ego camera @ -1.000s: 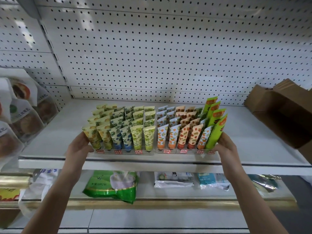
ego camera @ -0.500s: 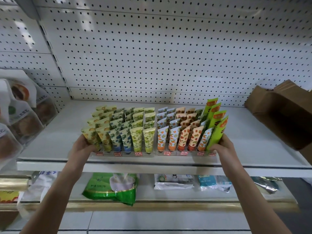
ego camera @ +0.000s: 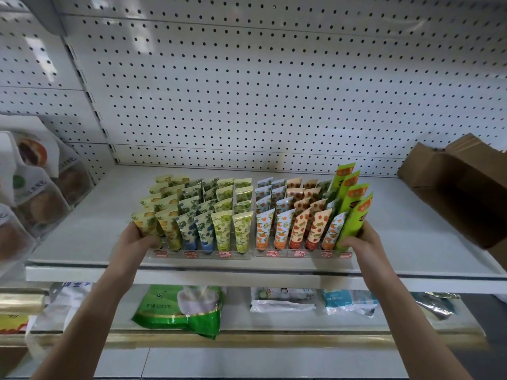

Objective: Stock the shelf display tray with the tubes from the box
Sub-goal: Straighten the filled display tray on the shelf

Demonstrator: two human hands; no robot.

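The tray [ego camera: 197, 255], packed with upright tubes [ego camera: 222, 231], sat at the front edge of the white shelf [ego camera: 82, 237], in the middle of the frame. The left hand [ego camera: 134, 242] held its left end and the right hand [ego camera: 362, 239] its right end. Each grip was closed round a corner, with the thumb across the front and the other fingers out of sight behind the tubes.

The step in hand looked like squaring the full tray on the shelf. Done well, that would mean pushing both ends evenly so it slid flat and straight. The thumbs belonged low on the clear lip, not on the tubes, since the tall green tubes [ego camera: 354, 215] at the right end leaned and could tip. A seam near the middle suggested perhaps two sections, which uneven pressure might part.

The box [ego camera: 461, 193] at the right was cut off by the frame edge and its inside was hidden, so whether tubes remained in it could not be told. The price labels [ego camera: 225, 254] were too small to read.
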